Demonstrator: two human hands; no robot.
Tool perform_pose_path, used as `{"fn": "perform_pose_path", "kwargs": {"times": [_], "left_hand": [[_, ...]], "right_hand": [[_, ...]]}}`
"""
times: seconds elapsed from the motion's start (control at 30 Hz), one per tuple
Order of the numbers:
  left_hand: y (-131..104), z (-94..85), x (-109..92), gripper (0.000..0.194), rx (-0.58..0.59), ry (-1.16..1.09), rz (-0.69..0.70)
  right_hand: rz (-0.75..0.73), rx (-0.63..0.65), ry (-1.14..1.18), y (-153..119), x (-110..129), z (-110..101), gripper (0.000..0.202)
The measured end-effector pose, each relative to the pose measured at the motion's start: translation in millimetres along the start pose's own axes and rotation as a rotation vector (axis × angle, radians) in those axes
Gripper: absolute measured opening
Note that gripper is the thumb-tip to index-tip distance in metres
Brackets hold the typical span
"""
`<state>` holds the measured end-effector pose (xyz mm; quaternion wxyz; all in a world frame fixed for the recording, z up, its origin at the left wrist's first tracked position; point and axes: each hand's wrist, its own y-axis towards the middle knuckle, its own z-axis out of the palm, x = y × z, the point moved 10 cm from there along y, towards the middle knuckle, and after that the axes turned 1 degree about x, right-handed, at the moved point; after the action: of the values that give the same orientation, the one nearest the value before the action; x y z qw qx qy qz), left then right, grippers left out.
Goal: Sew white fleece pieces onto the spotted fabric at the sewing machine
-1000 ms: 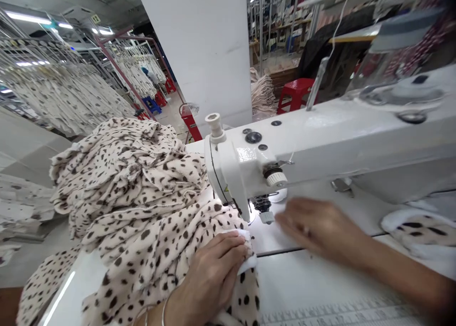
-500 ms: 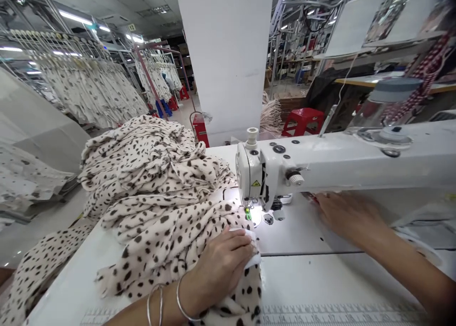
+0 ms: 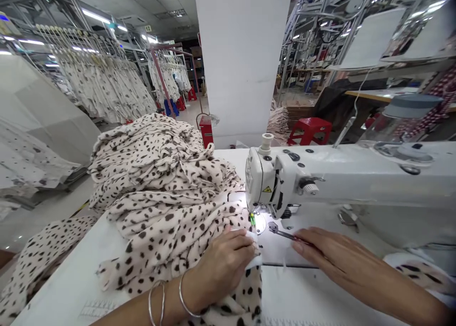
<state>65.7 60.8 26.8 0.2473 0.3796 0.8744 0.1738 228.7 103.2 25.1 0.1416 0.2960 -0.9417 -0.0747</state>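
Fabric point(image 3: 174, 174): pale, dark-spotted, heaped at 10 o'clock of left hand point(image 3: 228, 259), front fold reaching below machine head point(image 3: 254, 176).
Left hand: fingers clamped on fabric's white edge point(image 3: 253, 261), 7 o'clock of machine head.
Right hand point(image 3: 331, 252): thumb and fingers together on slim tool point(image 3: 289, 235), 3 o'clock of left hand.
Slim tool: points to 10 o'clock, toward small metal piece point(image 3: 272, 227); can't tell if touching.
Machine head: 1 o'clock of left hand, yellow triangle label point(image 3: 267, 189) showing.
Bangles point(image 3: 149, 308): silver, 8 o'clock of left hand.
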Motion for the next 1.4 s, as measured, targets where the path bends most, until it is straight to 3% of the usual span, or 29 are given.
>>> {"fn": "perform_pose_path", "kwargs": {"times": [0.13, 0.33, 0.77, 1.4], "left_hand": [[4.8, 1.6, 8.2, 0.023, 0.007, 0.009, -0.011], [13.5, 8.5, 18.3, 0.020, 0.058, -0.004, -0.009], [18.8, 9.4, 20.3, 0.024, 0.056, 0.006, 0.010], [23.8, 7.9, 21.6, 0.021, 0.056, 0.022, 0.005]], "right_hand": [[-0.011, 0.079, 0.149, 26.4, 9.1, 16.3, 0.040], [0.099, 0.064, 0.248, 19.7, 1.0, 36.4, 0.041], [0.016, -0.092, 0.013, 22.3, 16.7, 31.9, 0.045], [0.051, -0.066, -0.093, 25.8, 13.8, 39.1, 0.052]]}}
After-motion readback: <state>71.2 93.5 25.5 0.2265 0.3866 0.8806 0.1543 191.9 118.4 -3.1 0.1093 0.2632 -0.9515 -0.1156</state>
